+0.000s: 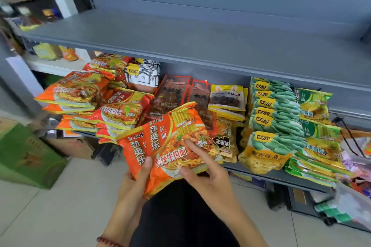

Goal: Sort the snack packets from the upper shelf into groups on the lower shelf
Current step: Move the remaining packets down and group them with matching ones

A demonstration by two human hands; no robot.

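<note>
In front of the lower shelf (277, 176), orange packets (170, 146), apparently two overlapped, are held off the shelf.

- **Hands:** The left hand (132, 178) grips their lower left corner, thumb on the front. The right hand (208, 176) only touches the face, forefinger straight, clasping nothing.
- **Groups:** Orange stacks (80, 90) lie at the shelf's left, dark packets (172, 94) in the middle and green packs (277, 110) to the right.
- **Risk of a drop:** With a single grip on slick film, the overlapped packets may slide apart and one may fall to the floor.
- **Risk of a spill:** The orange stacks overhang the shelf edge unevenly, so an added packet could tip them.
- **Risk of a mix-up:** Neighbouring orange and red piles look alike, which invites a wrong grouping.
</note>
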